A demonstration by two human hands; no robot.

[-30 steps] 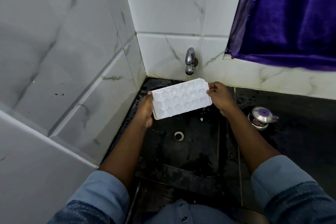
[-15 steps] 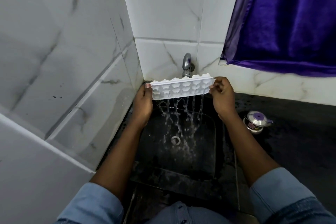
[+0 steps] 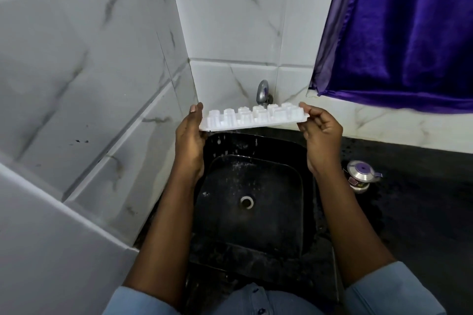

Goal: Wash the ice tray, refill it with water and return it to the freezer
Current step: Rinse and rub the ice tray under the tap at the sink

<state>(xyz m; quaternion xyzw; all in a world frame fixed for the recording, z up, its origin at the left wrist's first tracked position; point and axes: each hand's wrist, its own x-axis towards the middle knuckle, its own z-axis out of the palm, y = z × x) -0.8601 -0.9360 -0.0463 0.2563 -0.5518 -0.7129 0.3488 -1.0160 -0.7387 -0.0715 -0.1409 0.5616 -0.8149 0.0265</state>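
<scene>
White tray is upside down above the black sink. Left hand grip and right hand grip are each clamped on one tray end.

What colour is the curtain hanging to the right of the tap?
The curtain is plain deep purple with a slight sheen. It shows best in the head view, upper right.

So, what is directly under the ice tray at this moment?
Under the ice tray, held by the left hand and right hand, lies the black sink with its drain; a few drops fall. The spout of the tap is hidden behind the tray.
</scene>
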